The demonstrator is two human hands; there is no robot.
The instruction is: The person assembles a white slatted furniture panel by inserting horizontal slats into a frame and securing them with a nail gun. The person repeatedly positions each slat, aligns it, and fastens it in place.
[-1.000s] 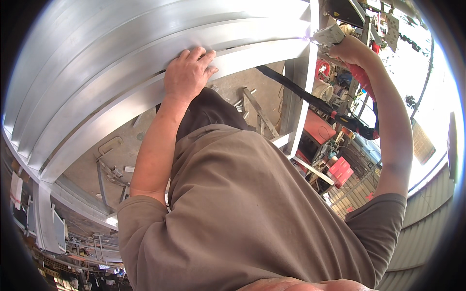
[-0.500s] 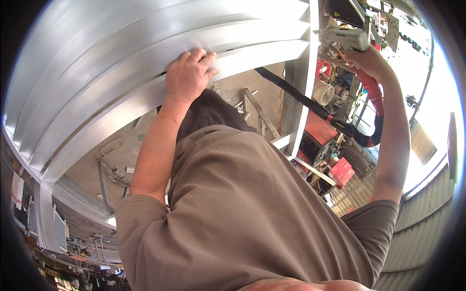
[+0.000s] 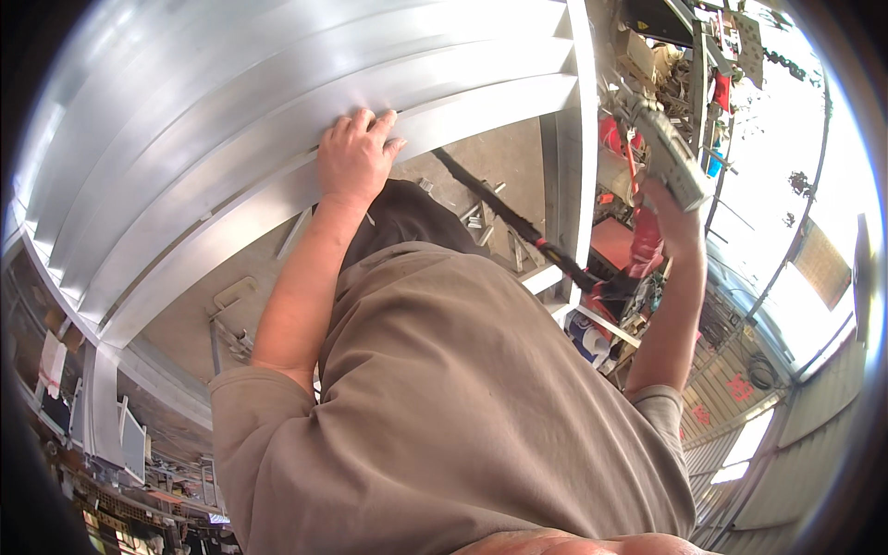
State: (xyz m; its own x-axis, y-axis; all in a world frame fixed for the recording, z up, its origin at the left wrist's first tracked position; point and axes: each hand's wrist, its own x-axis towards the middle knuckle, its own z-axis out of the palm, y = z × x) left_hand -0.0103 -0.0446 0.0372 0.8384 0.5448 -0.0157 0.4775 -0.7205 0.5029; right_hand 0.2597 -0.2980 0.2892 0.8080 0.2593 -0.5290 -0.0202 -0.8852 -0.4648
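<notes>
My left hand lies on the pale metal slats of a large welded frame, fingers stretched out over the near edge and holding nothing. To the right, beyond the frame's end post, my right hand is wrapped round a grey, boxy hand-held welding gun. The gun is held up and tilted, its narrow front toward the far left. A red sleeve runs down from it into a thick black cable, which passes below the frame. My palm hides most of the gun's grip.
Metal offcuts lie on the concrete floor beneath the frame. A metal clamp-like bar rests there too. On the right stand cluttered shelves or benches with boxes. Corrugated sheeting forms a wall at the far right.
My right hand has drawn the welding gun left and nearer to me, and the gun now tilts down to the right. The cable has shifted with it. My left hand stays on the slats.
</notes>
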